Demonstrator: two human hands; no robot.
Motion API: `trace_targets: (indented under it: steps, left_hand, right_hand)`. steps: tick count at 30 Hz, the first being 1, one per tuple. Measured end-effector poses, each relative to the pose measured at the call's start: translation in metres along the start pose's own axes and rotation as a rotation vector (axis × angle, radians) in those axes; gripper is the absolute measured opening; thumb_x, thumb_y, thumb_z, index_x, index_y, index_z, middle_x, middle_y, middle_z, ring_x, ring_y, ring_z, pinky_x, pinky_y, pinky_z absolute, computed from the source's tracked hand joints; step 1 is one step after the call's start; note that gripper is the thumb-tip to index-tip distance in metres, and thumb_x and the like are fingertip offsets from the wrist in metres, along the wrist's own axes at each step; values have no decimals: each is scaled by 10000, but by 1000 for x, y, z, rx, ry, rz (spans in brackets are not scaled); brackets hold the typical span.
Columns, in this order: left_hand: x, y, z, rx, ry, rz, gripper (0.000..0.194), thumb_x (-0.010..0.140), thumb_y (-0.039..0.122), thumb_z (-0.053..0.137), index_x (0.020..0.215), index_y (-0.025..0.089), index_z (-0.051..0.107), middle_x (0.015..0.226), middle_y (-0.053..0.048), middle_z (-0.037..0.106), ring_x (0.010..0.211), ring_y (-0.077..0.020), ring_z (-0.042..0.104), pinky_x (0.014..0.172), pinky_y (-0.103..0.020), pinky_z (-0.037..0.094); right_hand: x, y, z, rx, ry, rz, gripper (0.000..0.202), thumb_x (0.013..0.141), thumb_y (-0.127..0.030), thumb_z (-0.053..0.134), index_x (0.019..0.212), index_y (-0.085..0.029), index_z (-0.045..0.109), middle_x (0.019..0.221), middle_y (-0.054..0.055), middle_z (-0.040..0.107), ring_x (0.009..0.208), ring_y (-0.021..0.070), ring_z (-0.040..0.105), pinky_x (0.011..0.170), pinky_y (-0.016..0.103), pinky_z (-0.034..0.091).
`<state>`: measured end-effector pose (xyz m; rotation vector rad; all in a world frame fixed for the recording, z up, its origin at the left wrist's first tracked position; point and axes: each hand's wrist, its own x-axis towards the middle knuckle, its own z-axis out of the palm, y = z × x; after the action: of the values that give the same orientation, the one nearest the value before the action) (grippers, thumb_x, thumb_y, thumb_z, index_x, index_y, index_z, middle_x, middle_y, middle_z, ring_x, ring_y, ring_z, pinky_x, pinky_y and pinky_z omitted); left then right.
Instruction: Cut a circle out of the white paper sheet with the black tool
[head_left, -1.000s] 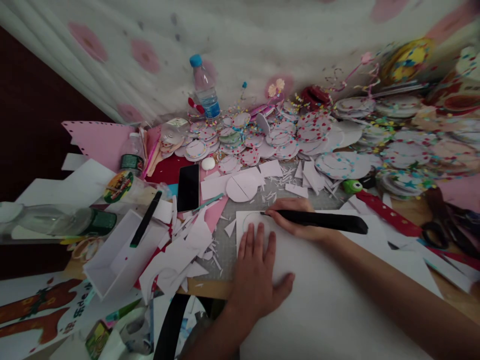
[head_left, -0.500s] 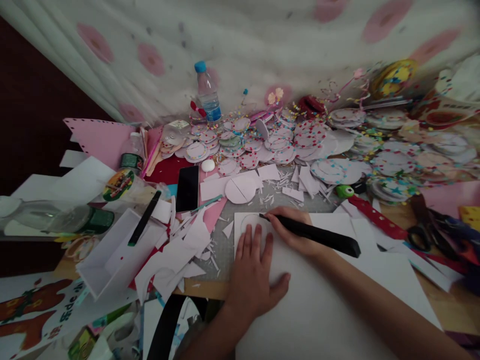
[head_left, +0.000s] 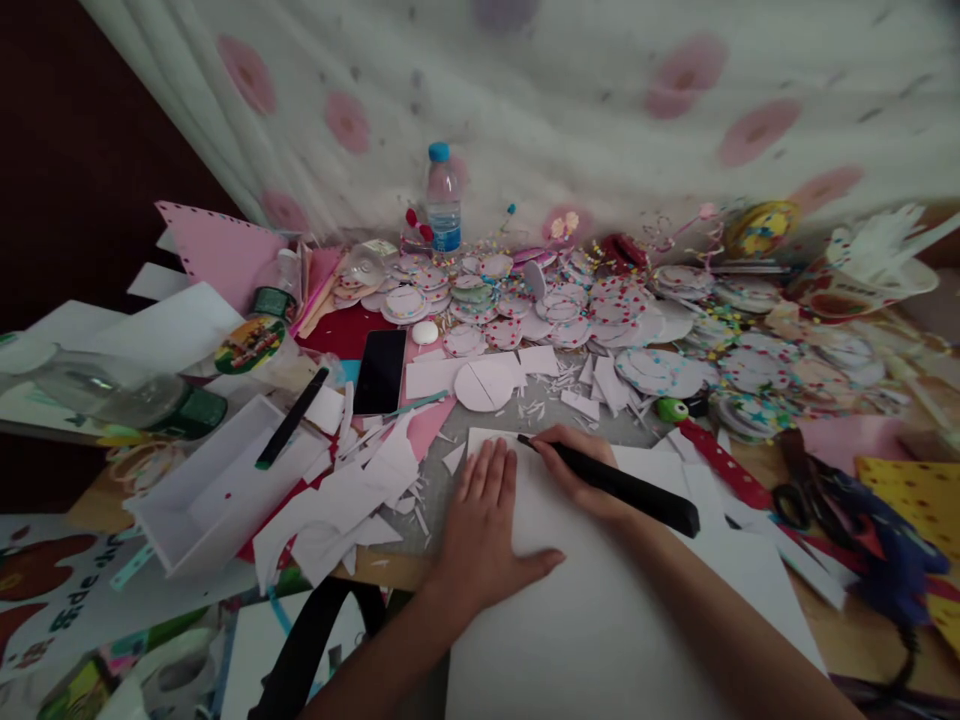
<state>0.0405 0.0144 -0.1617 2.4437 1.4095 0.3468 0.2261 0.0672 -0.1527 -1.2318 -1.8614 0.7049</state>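
Two hands share one large white sheet [head_left: 570, 620], which lies on the worktop [head_left: 390, 567], its far edge over the grey mat [head_left: 634, 432]; the left hand [head_left: 476, 540] rests flat near its upper-left corner, four fingers close together and pointing to 12 o'clock, thumb spread towards 2; the right hand [head_left: 581, 468] pinches a black pen [head_left: 630, 487], tip down at the sheet just beside the left fingers, thick end slanting to 4 o'clock.

The step in hand looks like drawing or tracing near that corner, though any line at the tip is too faint to tell; a next stroke would call for a light, steady pinch, the paper pinned and the left fingers out of the tip's path.

From the tip, a round paper disc [head_left: 484, 385] lies at 11 o'clock; a phone [head_left: 381, 372] at 10; paper offcuts [head_left: 367, 490] at 9; scissors [head_left: 791, 505] at 3.
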Motion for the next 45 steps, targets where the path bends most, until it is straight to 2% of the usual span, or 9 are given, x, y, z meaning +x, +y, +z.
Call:
trace_targets:
  steps: [3,15,21,27,35,45]
  left_hand:
    - [-1,-1,3,5,29,18,1152,711,746,584,1528,60,148,1600,-204,156,1485,-355,100,1185,-550,164]
    - [-2,0,4,10,12,-3,1135,735,803,488,1521,45,176,1601,-200,153,1486,-343,106,1196,-525,130]
    - [-1,0,2,14,-7,1,1114,750,802,468,1524,54,178,1606,-192,140,1489,-341,92,1197,-519,115]
    - [-1,0,2,22,0,6,1105,759,814,434,1522,54,187,1607,-192,132,1490,-344,73,1199,-518,104]
    - [-1,-1,5,31,7,8,1095,764,825,402,1515,49,220,1608,-187,134,1490,-344,71,1201,-513,103]
    - [-1,-1,4,43,11,9,1102,764,830,392,1511,36,228,1604,-190,147,1490,-341,86,1203,-510,106]
  right_hand:
    - [-3,1,1,-15,-6,-5,135,929,-294,524,876,-239,635,736,26,686,636,186,651,596,319,535]
    - [-3,8,-9,-38,-74,-35,131,927,-272,532,883,-225,646,746,24,697,645,174,658,612,296,535]
    - [-10,8,-7,-36,-78,-16,107,930,-270,531,930,-242,634,783,25,694,673,175,660,617,302,534]
    - [-15,-1,0,-10,13,17,98,929,-253,530,913,-233,625,781,14,688,673,162,655,625,283,519]
    - [-28,-3,9,26,56,139,97,917,-267,558,966,-237,636,834,4,683,722,157,643,680,267,498]
    - [-32,-22,12,14,143,167,120,914,-302,548,913,-210,626,787,16,695,663,157,645,642,257,502]
